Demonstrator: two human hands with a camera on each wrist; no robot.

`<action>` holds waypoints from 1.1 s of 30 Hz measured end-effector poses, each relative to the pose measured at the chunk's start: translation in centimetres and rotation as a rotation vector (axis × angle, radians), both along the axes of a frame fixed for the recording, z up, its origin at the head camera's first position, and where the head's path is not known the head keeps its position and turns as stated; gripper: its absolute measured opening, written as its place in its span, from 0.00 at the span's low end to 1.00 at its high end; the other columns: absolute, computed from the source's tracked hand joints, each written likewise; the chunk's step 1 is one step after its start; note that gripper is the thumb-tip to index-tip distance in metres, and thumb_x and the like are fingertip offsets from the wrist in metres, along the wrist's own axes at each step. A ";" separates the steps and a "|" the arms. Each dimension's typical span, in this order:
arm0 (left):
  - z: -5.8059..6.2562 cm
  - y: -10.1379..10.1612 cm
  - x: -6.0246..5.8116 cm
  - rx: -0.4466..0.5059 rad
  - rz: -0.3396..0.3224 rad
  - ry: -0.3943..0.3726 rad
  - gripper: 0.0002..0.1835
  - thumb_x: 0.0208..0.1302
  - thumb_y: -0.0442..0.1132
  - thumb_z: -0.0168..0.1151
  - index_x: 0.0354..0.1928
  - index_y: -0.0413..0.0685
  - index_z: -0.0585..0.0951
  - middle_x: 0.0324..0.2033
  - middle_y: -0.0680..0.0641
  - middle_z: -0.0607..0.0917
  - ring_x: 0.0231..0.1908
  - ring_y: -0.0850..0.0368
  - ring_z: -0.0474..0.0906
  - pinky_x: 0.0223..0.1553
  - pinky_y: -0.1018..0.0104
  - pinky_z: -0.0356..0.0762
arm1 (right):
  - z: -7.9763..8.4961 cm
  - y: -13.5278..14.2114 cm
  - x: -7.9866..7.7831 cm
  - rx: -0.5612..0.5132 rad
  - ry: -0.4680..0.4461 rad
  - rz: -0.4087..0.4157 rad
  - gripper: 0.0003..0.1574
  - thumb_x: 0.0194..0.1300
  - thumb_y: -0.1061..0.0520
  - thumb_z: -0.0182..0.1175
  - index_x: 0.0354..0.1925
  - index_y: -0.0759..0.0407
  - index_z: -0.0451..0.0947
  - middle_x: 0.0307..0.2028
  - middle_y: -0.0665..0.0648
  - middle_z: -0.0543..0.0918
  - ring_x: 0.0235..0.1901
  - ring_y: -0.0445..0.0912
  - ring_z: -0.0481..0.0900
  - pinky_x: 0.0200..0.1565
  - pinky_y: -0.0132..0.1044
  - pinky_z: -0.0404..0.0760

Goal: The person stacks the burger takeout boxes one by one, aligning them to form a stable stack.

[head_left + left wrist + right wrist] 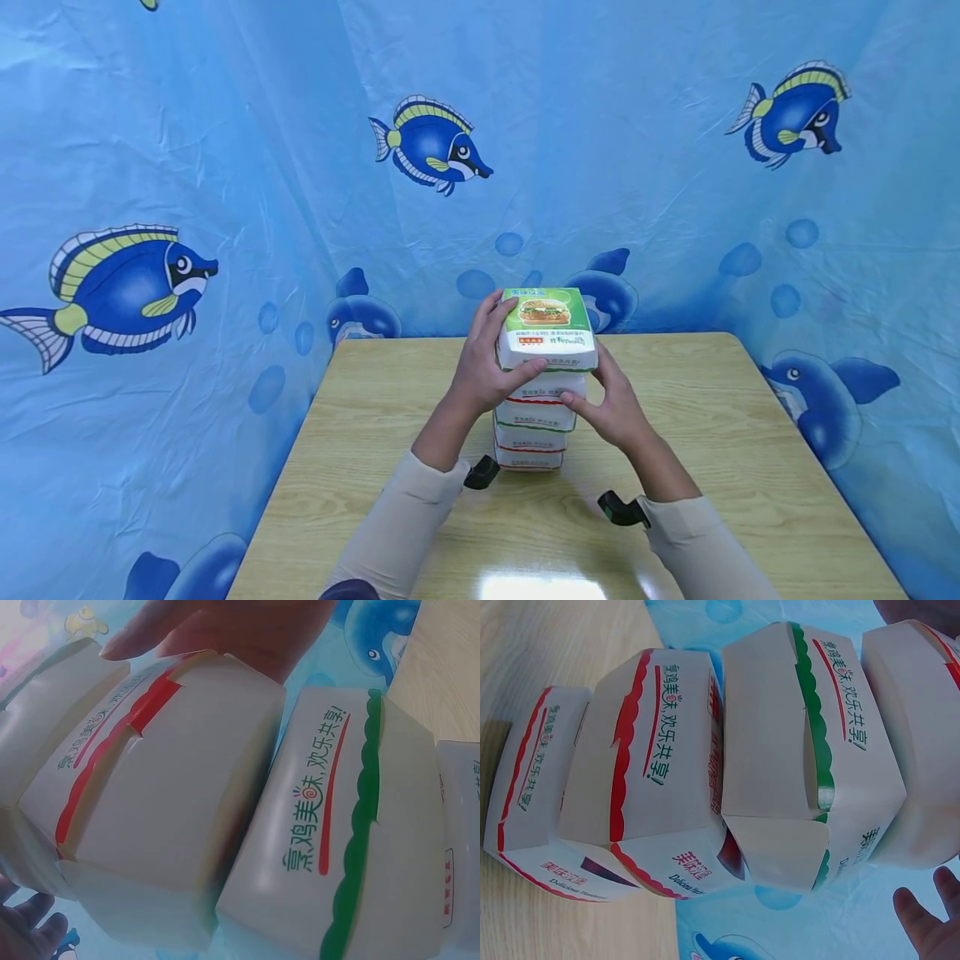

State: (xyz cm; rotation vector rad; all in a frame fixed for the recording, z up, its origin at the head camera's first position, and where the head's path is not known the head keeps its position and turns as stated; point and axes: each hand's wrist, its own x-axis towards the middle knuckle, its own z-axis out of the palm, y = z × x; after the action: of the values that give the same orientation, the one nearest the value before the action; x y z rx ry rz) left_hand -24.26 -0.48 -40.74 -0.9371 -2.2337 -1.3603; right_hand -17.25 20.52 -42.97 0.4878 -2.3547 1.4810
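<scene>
A stack of several white hamburger boxes (536, 417) stands on the table, its seams edged in red or green. The top hamburger box (550, 318) has a green lid with a burger picture. My left hand (482, 367) grips this box from the left, fingers at its upper left edge and thumb across the front. On the right, my right hand (617, 406) holds the upper stack, its thumb at the front of the second box; its other fingers are mostly hidden behind. In the left wrist view, the red-edged box (150, 780) sits beside the green-edged one (330, 825).
The wooden table (390, 400) extends on both sides of the stack. A blue curtain (600, 125) printed with fish and dolphins hangs behind and beside it. Black devices (624, 509) are worn at the wrists over light sleeves (405, 525).
</scene>
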 end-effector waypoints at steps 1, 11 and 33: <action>0.0 0.0 0.0 0.001 0.001 0.000 0.50 0.52 0.78 0.53 0.73 0.60 0.61 0.74 0.53 0.48 0.70 0.49 0.54 0.56 0.41 0.69 | 0.0 0.0 0.0 0.000 0.001 0.001 0.53 0.59 0.61 0.67 0.75 0.56 0.51 0.68 0.62 0.65 0.67 0.59 0.62 0.61 0.67 0.59; -0.2 0.2 0.2 0.018 0.009 -0.009 0.50 0.51 0.78 0.53 0.73 0.60 0.61 0.74 0.53 0.49 0.69 0.49 0.55 0.57 0.41 0.68 | 0.2 0.0 -0.1 -0.002 0.012 0.014 0.54 0.58 0.62 0.67 0.75 0.56 0.51 0.66 0.62 0.66 0.65 0.58 0.64 0.61 0.66 0.62; 0.3 0.0 0.2 -0.034 0.032 -0.020 0.51 0.50 0.80 0.51 0.73 0.61 0.62 0.74 0.47 0.52 0.69 0.47 0.56 0.54 0.41 0.71 | 0.0 0.2 -0.3 0.021 0.009 0.009 0.50 0.61 0.61 0.67 0.74 0.58 0.53 0.66 0.62 0.67 0.65 0.58 0.64 0.60 0.65 0.63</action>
State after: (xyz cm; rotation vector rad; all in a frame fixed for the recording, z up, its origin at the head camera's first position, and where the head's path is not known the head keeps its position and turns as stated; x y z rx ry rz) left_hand -24.05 -0.45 -40.44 -0.8995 -2.2834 -1.3271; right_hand -17.53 20.74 -42.98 0.5097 -2.3661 1.4564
